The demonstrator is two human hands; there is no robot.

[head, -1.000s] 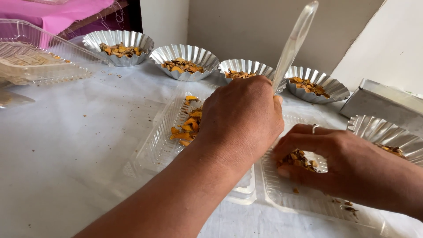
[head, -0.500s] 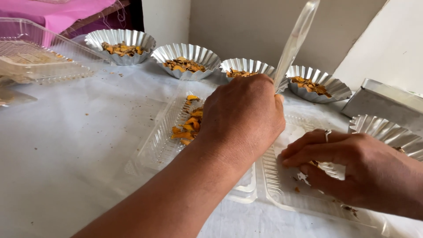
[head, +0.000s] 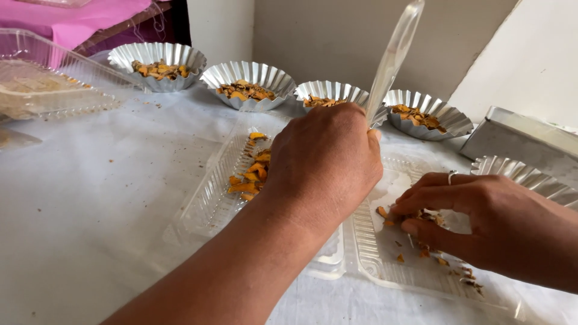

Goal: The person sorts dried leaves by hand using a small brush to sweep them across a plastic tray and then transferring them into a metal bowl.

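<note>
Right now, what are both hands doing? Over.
Left hand grips clear spoon. Right hand pinches dried bits over clear tray. Nothing blocking.

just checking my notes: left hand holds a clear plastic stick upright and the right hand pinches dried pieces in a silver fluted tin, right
Not quite. In the head view the right hand pinches dried pieces in a clear plastic tray, not a tin. The left hand does hold the clear plastic stick upright.

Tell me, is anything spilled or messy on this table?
Yes. Small brown crumbs lie scattered on the white table cover, outside the fluted foil cups. More bits are strewn across the clear tray by the right hand.
</note>
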